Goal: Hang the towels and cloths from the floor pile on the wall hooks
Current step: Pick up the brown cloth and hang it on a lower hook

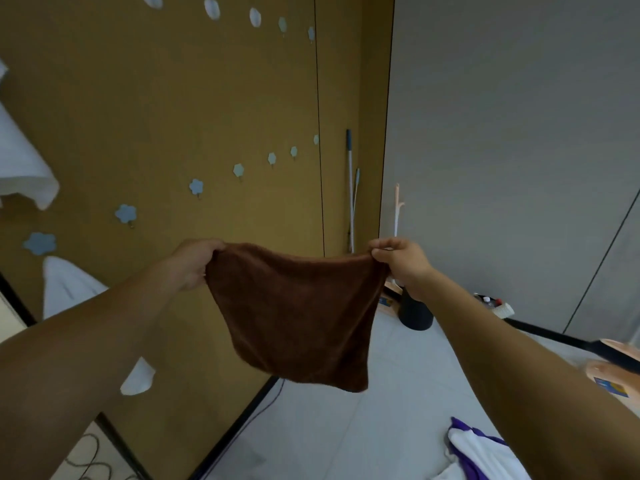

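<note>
A brown cloth [294,317] hangs in the air, stretched between both hands in front of the right part of the tan wall [156,98]. The left hand [195,263] grasps its upper left corner with curled fingers. The right hand [401,265] pinches the upper right corner between thumb and fingers. The top edge sags a little between them, and the rest drops to a blunt point above the line where wall meets floor [346,427]. Pale flower-shaped hooks [196,186] sit on the wall in two rows that climb toward the right, one near the wall's top edge and one just above the left hand. A white towel [24,161] hangs at the wall's left edge, and a second towel [72,289] hangs below it, partly behind the left forearm. The pile [481,452], white and purple fabric, lies on the floor at the lower right, beside the right forearm. Two poles [350,188] lean in the corner where the tan wall meets the grey wall [502,133]. A black bin [415,313] stands on the floor near that corner, just below the right hand. A dark cable [86,459] lies on the floor at the lower left.
</note>
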Tool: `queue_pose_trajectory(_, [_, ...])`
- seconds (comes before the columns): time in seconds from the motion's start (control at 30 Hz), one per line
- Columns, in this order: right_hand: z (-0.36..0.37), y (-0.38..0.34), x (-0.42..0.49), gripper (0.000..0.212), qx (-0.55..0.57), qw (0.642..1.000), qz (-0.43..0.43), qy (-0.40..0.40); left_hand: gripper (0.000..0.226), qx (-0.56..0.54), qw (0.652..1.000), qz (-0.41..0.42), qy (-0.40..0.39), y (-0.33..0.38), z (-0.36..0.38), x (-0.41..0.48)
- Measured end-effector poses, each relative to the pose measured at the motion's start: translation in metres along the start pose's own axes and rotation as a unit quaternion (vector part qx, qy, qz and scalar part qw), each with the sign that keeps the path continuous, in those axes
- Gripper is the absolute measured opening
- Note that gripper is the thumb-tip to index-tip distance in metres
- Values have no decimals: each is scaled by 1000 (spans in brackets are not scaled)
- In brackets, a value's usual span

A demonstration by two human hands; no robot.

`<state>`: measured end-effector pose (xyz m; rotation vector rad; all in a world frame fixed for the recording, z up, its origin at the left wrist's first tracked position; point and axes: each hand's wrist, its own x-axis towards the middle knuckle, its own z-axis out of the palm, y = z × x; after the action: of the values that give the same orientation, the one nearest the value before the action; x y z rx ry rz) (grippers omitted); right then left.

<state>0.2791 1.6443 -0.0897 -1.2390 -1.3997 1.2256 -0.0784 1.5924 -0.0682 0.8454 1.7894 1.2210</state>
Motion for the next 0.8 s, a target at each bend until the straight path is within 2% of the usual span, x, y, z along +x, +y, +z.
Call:
queue_pose_trajectory(0.1, [0, 4, 3, 13, -46, 997, -27, 57, 18, 62, 997, 18, 43, -9, -8, 4])
queue_pose_trajectory(0.2, [3, 9, 2, 20, -108, 994, -9, 34, 23, 90, 993, 15, 69, -18, -14, 12])
queue_pose_trajectory(0.3, [7, 14, 0, 16, -100, 994, 25, 25, 20, 77, 993, 14, 89, -23, -15, 16])
queue_pose_trajectory(0.4, [10, 19, 0, 13, -108, 993, 23, 43, 21, 62, 992, 30, 109, -22, -16, 17])
queue_pose_trajectory(0.5, [11, 21, 0, 8, -66, 996, 1, 55, 20, 56, 990, 59, 115, -21, -17, 19])
queue_pose_trajectory(0.57, [12, 20, 1, 11, -32, 998, -9, 59, 15, 49, 989, 77, 116, -22, -16, 18])
queue_pose_trajectory(0.8, [13, 8, 10, 22, 116, 990, -8, 78, 32, 0, 991, 69, 111, -24, -18, 14])
